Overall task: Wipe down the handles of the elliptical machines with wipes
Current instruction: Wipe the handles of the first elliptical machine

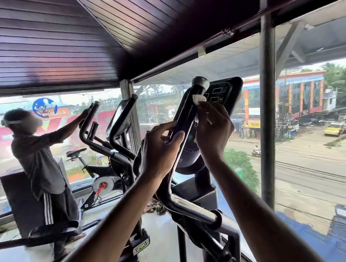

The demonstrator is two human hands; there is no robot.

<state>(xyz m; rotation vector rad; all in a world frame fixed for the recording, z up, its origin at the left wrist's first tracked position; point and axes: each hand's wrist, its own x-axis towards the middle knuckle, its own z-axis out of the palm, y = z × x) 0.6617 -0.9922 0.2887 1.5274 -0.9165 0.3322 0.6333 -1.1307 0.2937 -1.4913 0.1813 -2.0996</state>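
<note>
Left hand point(161, 151) has its fingers curled round the tall black tubular elliptical handle point(185, 110), and right hand point(212, 129) pinches a small crumpled white wipe point(199, 99) against it near the top. Tiny wipe tbh, so a fast swipe could drop it or miss the back.

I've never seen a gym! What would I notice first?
In the middle, the left hand grips a black elliptical handle while the right hand presses a white wipe near its top. At the left, another person touches a second machine; a street shows on the right.
</note>
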